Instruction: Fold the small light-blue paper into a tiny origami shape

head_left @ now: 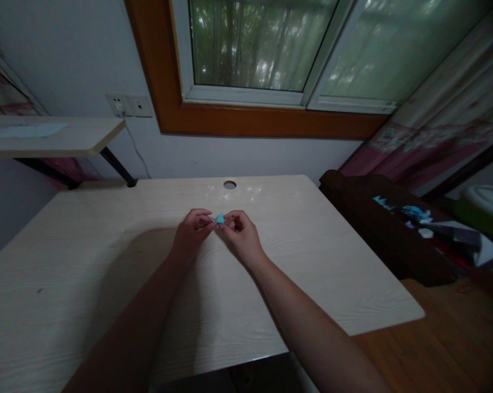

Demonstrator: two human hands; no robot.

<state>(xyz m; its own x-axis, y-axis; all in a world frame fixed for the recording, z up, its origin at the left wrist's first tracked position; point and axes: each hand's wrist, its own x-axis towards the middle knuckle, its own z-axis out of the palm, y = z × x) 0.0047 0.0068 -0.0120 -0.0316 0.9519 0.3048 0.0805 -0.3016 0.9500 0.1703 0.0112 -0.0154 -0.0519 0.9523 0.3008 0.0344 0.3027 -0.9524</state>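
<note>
A small turquoise piece, pointed at the top and perhaps folded paper [220, 218], is held up between my two hands, just above the pale wooden desk [312, 245]. My left hand [191, 233] pinches it from the left with thumb and fingertips. From the other side, my right hand [244, 234] grips its right edge in the same way. The fingertips cover part of the piece, and its lower side is hard to make out.
A round cable hole [229, 185] lies near the desk's back edge. On the left stands a raised shelf [99, 134] on black legs. Beyond the desk's right side, a dark brown cabinet [353, 218] carries more turquoise pieces [416, 214] and other items.
</note>
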